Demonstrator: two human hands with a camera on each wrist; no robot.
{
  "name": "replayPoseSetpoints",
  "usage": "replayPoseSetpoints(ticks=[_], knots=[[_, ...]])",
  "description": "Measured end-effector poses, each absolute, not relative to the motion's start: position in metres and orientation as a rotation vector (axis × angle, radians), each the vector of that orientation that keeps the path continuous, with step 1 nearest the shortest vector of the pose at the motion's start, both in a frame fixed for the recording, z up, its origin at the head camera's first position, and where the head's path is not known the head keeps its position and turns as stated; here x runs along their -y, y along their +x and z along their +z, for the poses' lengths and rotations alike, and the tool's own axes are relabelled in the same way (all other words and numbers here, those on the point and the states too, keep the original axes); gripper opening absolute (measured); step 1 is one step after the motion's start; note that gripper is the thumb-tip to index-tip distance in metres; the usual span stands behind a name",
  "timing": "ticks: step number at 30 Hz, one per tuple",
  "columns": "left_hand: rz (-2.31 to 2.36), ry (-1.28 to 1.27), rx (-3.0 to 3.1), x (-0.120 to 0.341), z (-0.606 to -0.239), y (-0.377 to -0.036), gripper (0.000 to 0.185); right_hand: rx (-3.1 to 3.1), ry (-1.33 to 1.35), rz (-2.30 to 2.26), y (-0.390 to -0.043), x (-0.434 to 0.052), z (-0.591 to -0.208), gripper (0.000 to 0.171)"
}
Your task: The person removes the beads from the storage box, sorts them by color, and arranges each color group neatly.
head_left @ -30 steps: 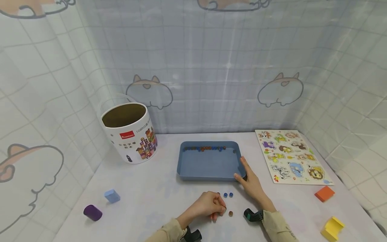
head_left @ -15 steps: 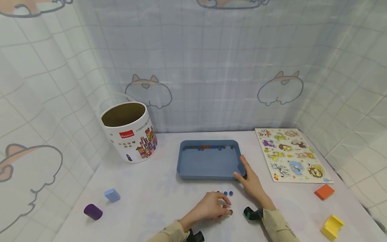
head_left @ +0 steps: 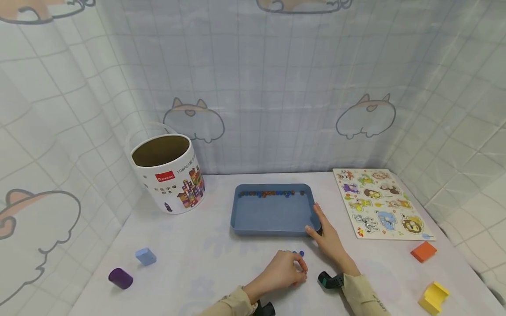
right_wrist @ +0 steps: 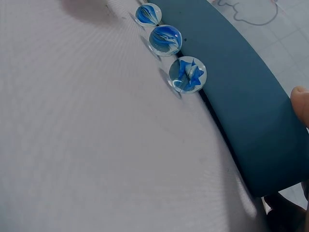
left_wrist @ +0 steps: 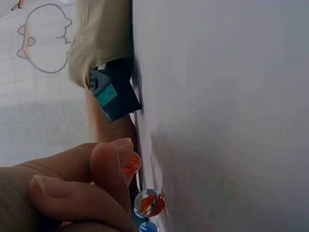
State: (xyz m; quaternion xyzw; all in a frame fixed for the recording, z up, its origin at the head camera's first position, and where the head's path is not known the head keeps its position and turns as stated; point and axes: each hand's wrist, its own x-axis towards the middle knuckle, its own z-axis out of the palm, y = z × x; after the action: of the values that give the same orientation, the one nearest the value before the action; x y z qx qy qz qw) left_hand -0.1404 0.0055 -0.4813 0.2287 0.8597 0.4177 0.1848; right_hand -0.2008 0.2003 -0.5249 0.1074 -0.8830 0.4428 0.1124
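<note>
My left hand (head_left: 280, 271) is low over the table in front of the tray. Its fingertips pinch an orange glass marble (left_wrist: 132, 163), seen in the left wrist view; a clear marble with red and blue swirls (left_wrist: 148, 203) lies just past them. Blue-swirled marbles (right_wrist: 187, 75) stand in a short line by the tray's front wall in the right wrist view. With its thumb at the front rim and fingers along the right side, my right hand (head_left: 331, 243) holds the corner of the blue-grey tray (head_left: 272, 221). A row of small marbles (head_left: 269, 193) lies along the tray's far wall.
At the back left stands a white bucket (head_left: 170, 184). A light blue block (head_left: 146, 256) and a purple cylinder (head_left: 120, 278) lie at left. On the right are an animal puzzle board (head_left: 383, 204), an orange block (head_left: 424, 252) and a yellow block (head_left: 434, 297).
My left hand has moved right, and the brownish marble on the table there is now hidden behind its fingers. One marble in the tray has shifted slightly left. The right hand keeps its place.
</note>
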Motion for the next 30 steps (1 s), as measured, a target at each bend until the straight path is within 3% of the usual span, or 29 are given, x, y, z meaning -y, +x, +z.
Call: replayPoseSetpoints(ticks=[10,16,22,30], knots=[[1.217,0.563,-2.385,-0.005,-0.469,-0.151,0.006,2.608,0.31,1.317,-0.2,-0.197,-0.527,0.078],[1.538,0.369,-2.258,-0.006,-0.432,-0.217,0.019,2.607,0.303,1.319,-0.201,-0.202,-0.524,0.078],[1.594,0.246,-2.222,-0.025,-0.433,-0.292,0.032,2.603,0.304,1.33,-0.202,-0.202,-0.523,0.078],[1.688,-0.029,-2.127,-0.065,-0.455,-0.326,0.035,2.585,0.314,1.318,-0.203,-0.201,-0.527,0.076]])
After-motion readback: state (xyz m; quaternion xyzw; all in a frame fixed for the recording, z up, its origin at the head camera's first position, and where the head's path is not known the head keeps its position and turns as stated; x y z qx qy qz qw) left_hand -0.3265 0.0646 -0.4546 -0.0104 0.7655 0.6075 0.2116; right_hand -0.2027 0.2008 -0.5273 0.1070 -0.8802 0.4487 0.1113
